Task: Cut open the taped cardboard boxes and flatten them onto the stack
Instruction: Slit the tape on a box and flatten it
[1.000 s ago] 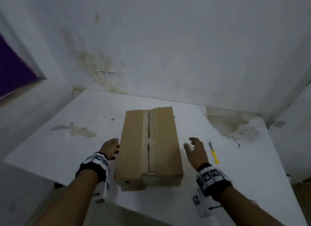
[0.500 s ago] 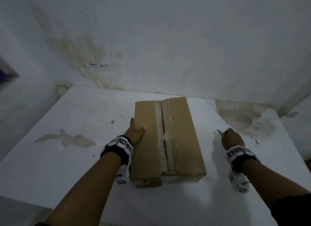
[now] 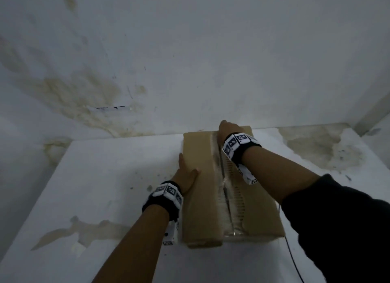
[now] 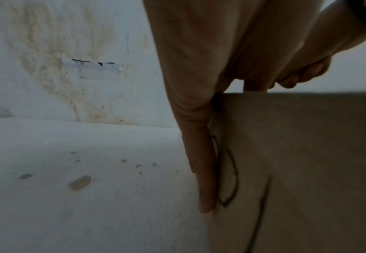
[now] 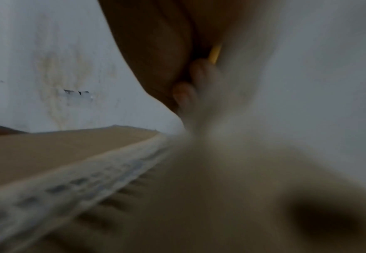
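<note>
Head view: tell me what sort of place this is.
Probably a bare back room or storeroom, not a tidy workshop. The wall is white with yellow-brown damp stains, the white table has peeling, stained patches, and the only goods in view are one taped cardboard box.

We see dim, flat, bluish-grey light with no clear source and only soft shadows beside the box on the table. The head view bends at its edges. The right wrist view is heavily smeared by blur; the left is softer near the fingers.
</note>
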